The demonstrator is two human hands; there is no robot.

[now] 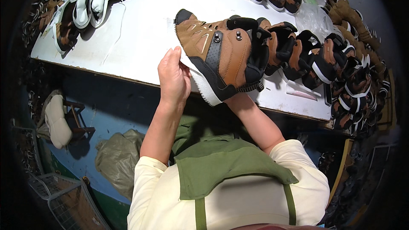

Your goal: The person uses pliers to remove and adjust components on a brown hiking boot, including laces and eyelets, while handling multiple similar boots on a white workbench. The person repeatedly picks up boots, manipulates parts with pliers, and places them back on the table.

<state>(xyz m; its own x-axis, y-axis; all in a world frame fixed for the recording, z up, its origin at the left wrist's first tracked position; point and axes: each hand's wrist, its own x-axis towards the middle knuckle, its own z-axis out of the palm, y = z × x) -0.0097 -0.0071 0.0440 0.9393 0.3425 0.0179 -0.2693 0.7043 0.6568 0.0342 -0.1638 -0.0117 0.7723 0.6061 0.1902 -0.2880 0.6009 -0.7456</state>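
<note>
A brown and tan hiking boot [213, 55] with black trim, metal lace hooks and a white sole is held up tilted over the table's near edge, its toe pointing to the far left. My left hand [174, 76] is closed on the sole side near the forefoot, part of its fingers behind the boot. Below the heel, my right hand [235, 98] holds the boot from behind; its fingers are hidden by the boot. No laces show in the boot's eyelets.
Several similar boots [296, 55] stand in a row on the white table [149, 0] to the right. A small pale tube [301, 90] lies near the front edge. White-lined shoes [90, 4] sit far left, beside a loose white lace [121, 21]. A padded stool [57, 121] stands on the floor.
</note>
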